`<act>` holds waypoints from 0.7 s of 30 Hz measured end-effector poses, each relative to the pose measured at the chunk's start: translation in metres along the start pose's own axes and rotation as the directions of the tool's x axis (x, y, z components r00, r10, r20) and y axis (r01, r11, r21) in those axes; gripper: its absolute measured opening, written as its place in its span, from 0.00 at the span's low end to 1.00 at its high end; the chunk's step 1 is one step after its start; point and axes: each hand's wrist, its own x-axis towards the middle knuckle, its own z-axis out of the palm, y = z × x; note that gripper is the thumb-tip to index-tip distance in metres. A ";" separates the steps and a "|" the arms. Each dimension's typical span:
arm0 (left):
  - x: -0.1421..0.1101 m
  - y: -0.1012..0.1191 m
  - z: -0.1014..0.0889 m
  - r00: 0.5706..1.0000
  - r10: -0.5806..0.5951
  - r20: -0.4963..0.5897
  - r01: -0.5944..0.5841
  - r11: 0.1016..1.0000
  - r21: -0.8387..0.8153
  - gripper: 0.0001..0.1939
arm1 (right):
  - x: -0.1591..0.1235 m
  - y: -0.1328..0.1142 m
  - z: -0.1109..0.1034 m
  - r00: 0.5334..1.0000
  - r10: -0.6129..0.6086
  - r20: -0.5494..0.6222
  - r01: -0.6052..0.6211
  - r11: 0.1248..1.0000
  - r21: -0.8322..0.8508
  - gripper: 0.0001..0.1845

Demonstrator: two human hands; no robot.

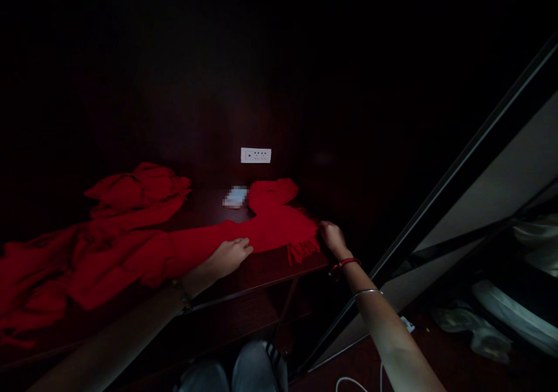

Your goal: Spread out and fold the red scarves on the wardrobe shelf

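A red scarf [265, 229] with a fringed end lies along a dark wooden shelf. Its fringed part is spread fairly flat, while the stretch to the left is loosely crumpled. My left hand [231, 255] is closed at the scarf's near edge, fingers curled onto the cloth. At the fringed right end, my right hand [333, 239] is closed on the scarf's corner; its fingertips are partly hidden in shadow. Behind, a bunched heap of red fringed cloth [139, 194] sits on the left; whether it is a separate piece I cannot tell.
A white wall socket [256, 155] is on the dark back panel. Below it lies a small pale item [236, 197], blurred out. Under the shelf top [261, 270] are open compartments. A sliding door edge [418, 229] slants up on the right, with a white cable [351, 380] on the floor.
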 end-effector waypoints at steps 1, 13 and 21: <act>-0.002 -0.001 -0.003 1.000 -0.016 -0.015 0.016 1.000 -0.009 0.14 | 0.001 0.001 0.000 0.999 0.021 -0.028 -0.021 1.000 0.015 0.15; -0.018 -0.003 0.028 0.993 0.094 -0.074 -0.109 0.962 -0.249 0.13 | -0.007 -0.022 -0.006 0.996 -0.052 -0.074 0.057 0.997 0.060 0.20; -0.027 -0.001 0.028 0.995 0.016 -0.096 -0.037 0.975 -0.220 0.13 | -0.022 -0.068 -0.013 0.819 -0.562 0.116 0.513 0.807 0.292 0.25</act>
